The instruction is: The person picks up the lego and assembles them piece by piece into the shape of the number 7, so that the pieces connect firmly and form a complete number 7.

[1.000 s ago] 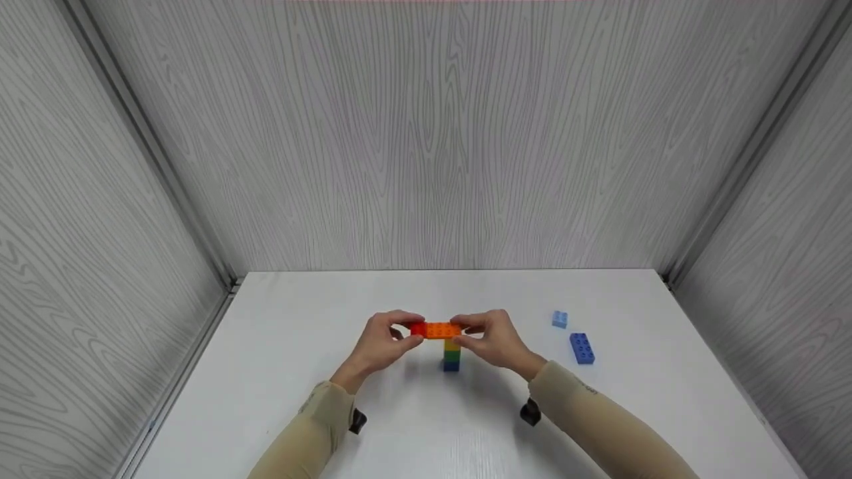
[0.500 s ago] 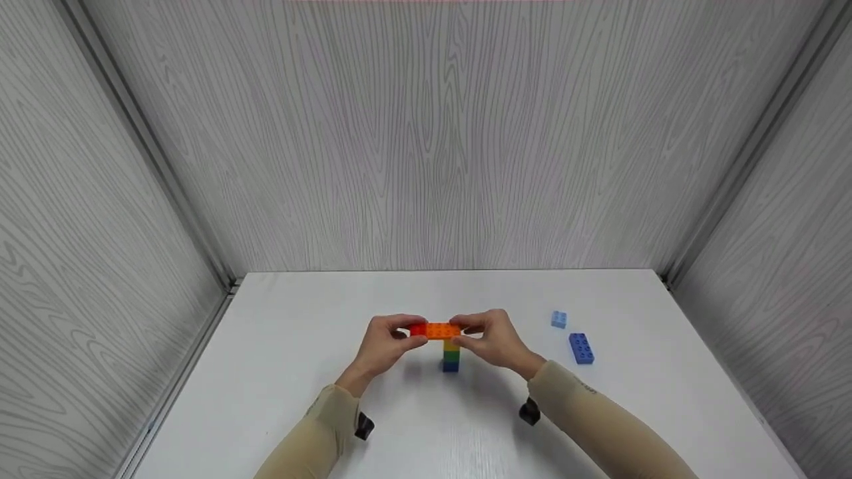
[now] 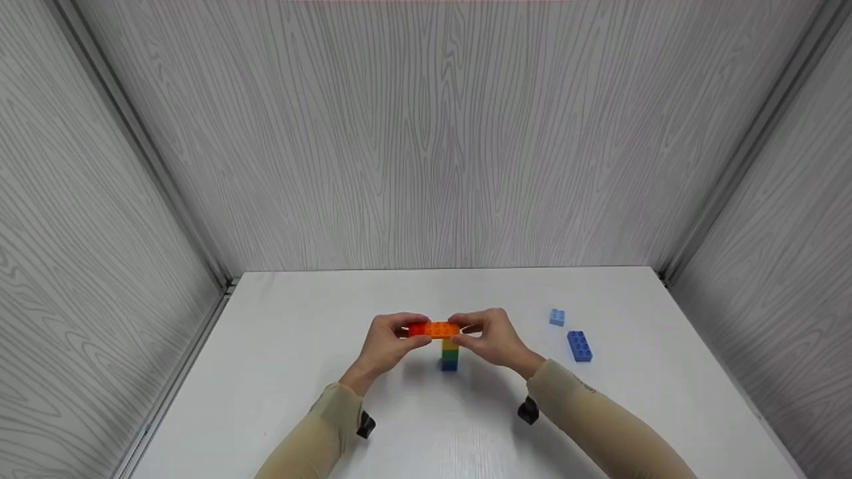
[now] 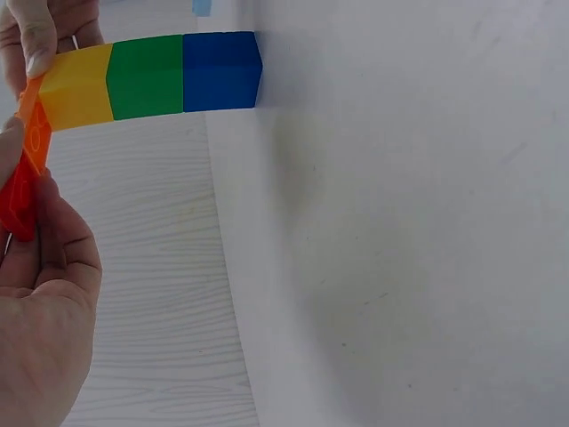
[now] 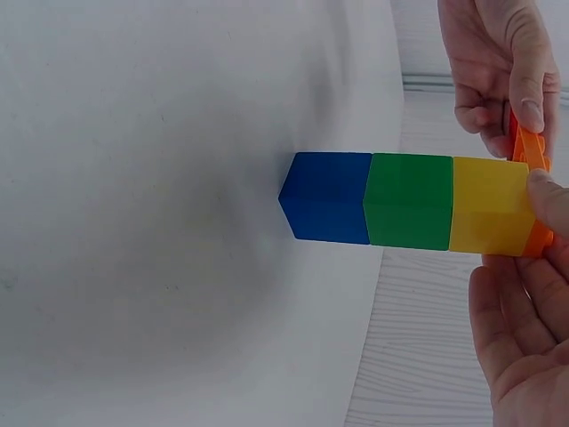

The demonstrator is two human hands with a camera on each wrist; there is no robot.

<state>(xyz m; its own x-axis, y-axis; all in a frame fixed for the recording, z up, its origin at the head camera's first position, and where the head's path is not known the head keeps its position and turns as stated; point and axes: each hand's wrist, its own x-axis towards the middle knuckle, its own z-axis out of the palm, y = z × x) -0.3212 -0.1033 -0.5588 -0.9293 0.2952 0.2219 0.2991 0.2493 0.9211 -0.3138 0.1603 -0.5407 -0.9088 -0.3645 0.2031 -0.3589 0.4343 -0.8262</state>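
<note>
Both hands are at the top of the little tower (image 3: 450, 356), fingers curled in and just far enough apart to fit a brick. The left hand (image 3: 386, 342), out to the tower's left, pinches a red brick (image 3: 418, 329) between thumb and fingers, its tips reaching about where the red meets an orange brick (image 3: 442, 330). The right hand (image 3: 496, 339), at the tower's right, pinches the orange brick's other end; whether its thumb also touches the tower I can't tell. The orange brick meets the tower's top at its right end and juts out leftward, the red in line beyond it.

From the head, studs show on the orange, but the fingers cover part of the red. The right wrist view lays the tower's side bare: yellow block (image 5: 492, 206) uppermost, green block (image 5: 409, 201), then blue block (image 5: 329, 197) down on the table (image 3: 299, 319). Only the head view shows the long blue brick (image 3: 580, 346) to the tower's right, with a small pale-blue brick (image 3: 557, 317) just behind it.
</note>
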